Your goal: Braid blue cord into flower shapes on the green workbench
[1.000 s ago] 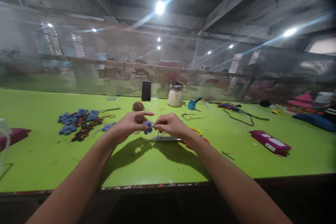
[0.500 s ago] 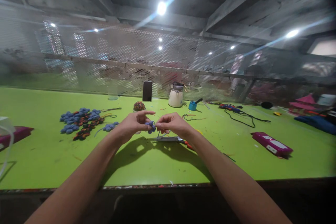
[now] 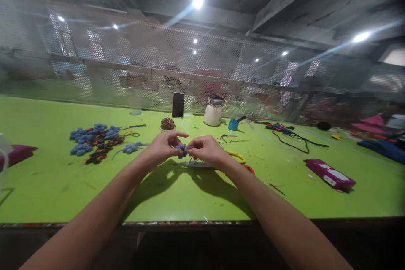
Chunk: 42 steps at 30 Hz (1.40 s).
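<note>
Between thumb and fingers, my left hand [image 3: 163, 147] pinches a small blue-purple crochet flower [image 3: 181, 150]. My right hand [image 3: 207, 150] is closed at the flower's right edge, its fingertips on the yarn there; whether it also holds a hook is too small to make out. A strand of blue yarn hangs below the fingers. Under my right hand and forearm lie scissors with yellow and red handles [image 3: 238, 157], partly covered. To the left rests another blue crochet flower [image 3: 131, 148] with a yarn tail. Beyond it is a pile of blue and dark orange crochet flowers [image 3: 95, 138].
Behind my hands stand a multicoloured yarn ball [image 3: 167, 124], a dark phone [image 3: 178, 105], a white jar [image 3: 213, 112] and a blue pot [image 3: 233, 124]. A purple box [image 3: 330, 174] lies right, near a black cable [image 3: 292, 140]. The green table's front edge [image 3: 202, 222] runs below my forearms.
Both hands stay together at the flower, with small shifts of the fingers. The camera view has tilted slightly. More of the scissors' handles shows now than half a second ago.
</note>
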Each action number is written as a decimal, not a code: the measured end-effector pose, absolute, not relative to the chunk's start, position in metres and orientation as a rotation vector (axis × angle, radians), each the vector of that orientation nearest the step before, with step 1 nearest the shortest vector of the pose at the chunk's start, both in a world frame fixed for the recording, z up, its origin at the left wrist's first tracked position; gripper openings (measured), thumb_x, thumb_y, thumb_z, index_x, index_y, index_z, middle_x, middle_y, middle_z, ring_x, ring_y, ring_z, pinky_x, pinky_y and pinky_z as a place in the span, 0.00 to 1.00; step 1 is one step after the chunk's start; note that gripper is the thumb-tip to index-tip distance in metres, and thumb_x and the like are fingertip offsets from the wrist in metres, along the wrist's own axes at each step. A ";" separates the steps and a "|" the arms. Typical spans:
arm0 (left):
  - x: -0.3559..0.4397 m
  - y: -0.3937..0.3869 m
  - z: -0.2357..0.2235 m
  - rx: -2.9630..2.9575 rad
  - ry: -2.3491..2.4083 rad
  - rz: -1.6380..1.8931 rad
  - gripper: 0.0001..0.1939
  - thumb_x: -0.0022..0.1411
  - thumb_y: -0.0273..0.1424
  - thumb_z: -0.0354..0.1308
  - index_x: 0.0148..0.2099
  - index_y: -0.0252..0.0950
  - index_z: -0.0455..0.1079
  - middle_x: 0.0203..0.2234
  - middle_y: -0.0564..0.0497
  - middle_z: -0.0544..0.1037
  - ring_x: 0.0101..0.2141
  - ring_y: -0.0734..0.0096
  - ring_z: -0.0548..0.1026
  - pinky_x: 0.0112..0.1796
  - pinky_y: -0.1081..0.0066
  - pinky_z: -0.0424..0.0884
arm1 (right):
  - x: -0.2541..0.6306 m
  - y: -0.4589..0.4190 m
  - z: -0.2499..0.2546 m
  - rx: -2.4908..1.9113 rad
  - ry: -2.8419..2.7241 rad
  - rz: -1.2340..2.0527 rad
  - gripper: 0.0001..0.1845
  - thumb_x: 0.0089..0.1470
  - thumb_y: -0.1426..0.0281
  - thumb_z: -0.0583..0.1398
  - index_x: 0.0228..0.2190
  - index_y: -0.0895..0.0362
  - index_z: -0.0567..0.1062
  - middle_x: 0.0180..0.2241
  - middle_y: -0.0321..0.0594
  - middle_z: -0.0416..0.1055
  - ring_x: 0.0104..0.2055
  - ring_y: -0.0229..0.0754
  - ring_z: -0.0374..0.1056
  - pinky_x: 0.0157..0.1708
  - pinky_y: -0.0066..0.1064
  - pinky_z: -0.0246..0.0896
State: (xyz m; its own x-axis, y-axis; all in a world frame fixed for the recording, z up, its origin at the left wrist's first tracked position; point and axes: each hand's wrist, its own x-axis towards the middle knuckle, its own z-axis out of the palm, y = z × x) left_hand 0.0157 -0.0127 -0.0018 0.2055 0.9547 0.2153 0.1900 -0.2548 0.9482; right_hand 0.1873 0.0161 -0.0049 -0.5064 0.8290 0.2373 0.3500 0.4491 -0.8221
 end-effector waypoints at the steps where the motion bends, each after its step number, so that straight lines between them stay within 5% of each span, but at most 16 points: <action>1: 0.016 -0.013 -0.002 1.637 1.112 1.127 0.26 0.42 0.23 0.61 0.48 0.30 0.68 0.23 0.53 0.72 0.25 0.71 0.71 0.30 0.68 0.66 | 0.187 0.016 -0.006 -0.975 -2.102 0.883 0.05 0.43 0.76 0.59 0.25 0.62 0.76 0.18 0.35 0.68 0.19 0.32 0.61 0.22 0.25 0.57; 11: 0.015 -0.007 -0.011 1.757 1.197 0.986 0.25 0.40 0.23 0.58 0.46 0.31 0.70 0.20 0.56 0.68 0.24 0.73 0.68 0.29 0.71 0.62 | 0.180 0.007 -0.011 -0.970 -2.458 -0.009 0.08 0.45 0.76 0.56 0.28 0.61 0.76 0.27 0.44 0.73 0.28 0.39 0.65 0.29 0.28 0.55; 19: 0.015 -0.012 -0.005 1.734 1.303 0.913 0.24 0.39 0.21 0.55 0.44 0.30 0.71 0.25 0.54 0.70 0.25 0.73 0.68 0.29 0.70 0.60 | 0.181 0.007 -0.010 -0.945 -2.493 -0.168 0.08 0.44 0.77 0.56 0.28 0.62 0.74 0.28 0.45 0.72 0.29 0.39 0.64 0.29 0.29 0.55; 22: 0.013 -0.014 -0.004 1.678 1.267 0.884 0.25 0.40 0.20 0.55 0.45 0.29 0.71 0.24 0.54 0.69 0.25 0.73 0.68 0.29 0.70 0.61 | 0.188 0.012 -0.005 -0.936 -2.380 -0.014 0.07 0.44 0.79 0.56 0.26 0.62 0.75 0.25 0.42 0.71 0.27 0.37 0.63 0.28 0.28 0.55; 29: 0.012 -0.017 -0.002 1.476 1.060 1.025 0.29 0.43 0.22 0.61 0.52 0.31 0.66 0.32 0.49 0.71 0.30 0.71 0.71 0.35 0.68 0.65 | 0.211 0.026 0.006 -0.940 -2.263 1.006 0.14 0.44 0.70 0.61 0.36 0.64 0.77 0.24 0.40 0.72 0.24 0.35 0.65 0.25 0.27 0.59; 33: 0.011 -0.015 -0.003 1.483 1.056 1.037 0.29 0.44 0.23 0.62 0.52 0.32 0.66 0.33 0.49 0.72 0.31 0.71 0.72 0.35 0.68 0.65 | 0.214 0.030 0.007 -0.892 -2.097 1.170 0.10 0.43 0.73 0.61 0.30 0.62 0.78 0.27 0.41 0.74 0.25 0.34 0.66 0.25 0.25 0.58; 38: 0.011 -0.015 -0.003 1.522 1.050 1.051 0.28 0.44 0.24 0.62 0.51 0.33 0.67 0.34 0.48 0.73 0.32 0.70 0.72 0.35 0.68 0.65 | 0.206 0.030 0.000 -0.945 -1.900 1.386 0.09 0.42 0.71 0.62 0.28 0.63 0.76 0.18 0.37 0.72 0.15 0.30 0.58 0.16 0.24 0.49; 42: 0.011 -0.016 -0.002 1.527 1.073 1.074 0.27 0.44 0.24 0.62 0.49 0.32 0.69 0.31 0.50 0.72 0.30 0.71 0.71 0.33 0.69 0.64 | 0.199 0.026 -0.005 -0.924 -1.956 1.398 0.09 0.38 0.71 0.65 0.25 0.63 0.76 0.17 0.36 0.70 0.15 0.30 0.59 0.17 0.24 0.52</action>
State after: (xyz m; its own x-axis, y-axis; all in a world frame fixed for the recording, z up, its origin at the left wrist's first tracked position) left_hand 0.0115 -0.0158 -0.0016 0.2291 0.9644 0.1319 0.1312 -0.1648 0.9776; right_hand 0.1993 0.0258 -0.0055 -0.6066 0.7936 0.0479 0.2113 0.2190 -0.9526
